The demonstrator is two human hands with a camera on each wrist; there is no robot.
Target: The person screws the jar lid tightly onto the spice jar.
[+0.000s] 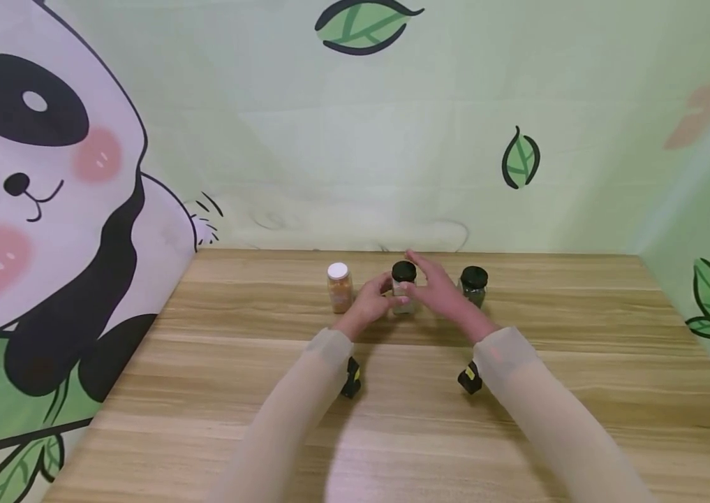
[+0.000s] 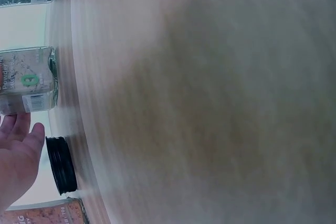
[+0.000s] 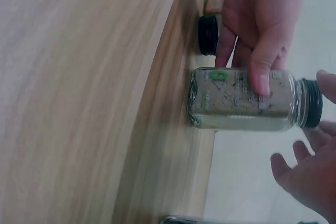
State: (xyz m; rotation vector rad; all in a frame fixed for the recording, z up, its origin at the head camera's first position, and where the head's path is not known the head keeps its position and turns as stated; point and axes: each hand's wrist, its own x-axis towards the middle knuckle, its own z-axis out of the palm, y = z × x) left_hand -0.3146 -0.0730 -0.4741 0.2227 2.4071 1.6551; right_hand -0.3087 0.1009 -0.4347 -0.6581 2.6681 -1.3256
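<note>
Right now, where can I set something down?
Bare wood: left of the white-lidded jar, right of the rightmost jar, between the sleeves. Crowded: around the middle jar, with left hand, right hand, loose black lid.

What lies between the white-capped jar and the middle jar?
A black lid lies between the white-capped jar and the middle jar, as both wrist views show. In the head view, the left hand shows there instead.

My left wrist view crops the middle jar (image 2: 27, 80). The right wrist view crops the right hand (image 3: 310, 179), which, in the head view, partly hides the rightmost jar (image 1: 474, 279) from me.
</note>
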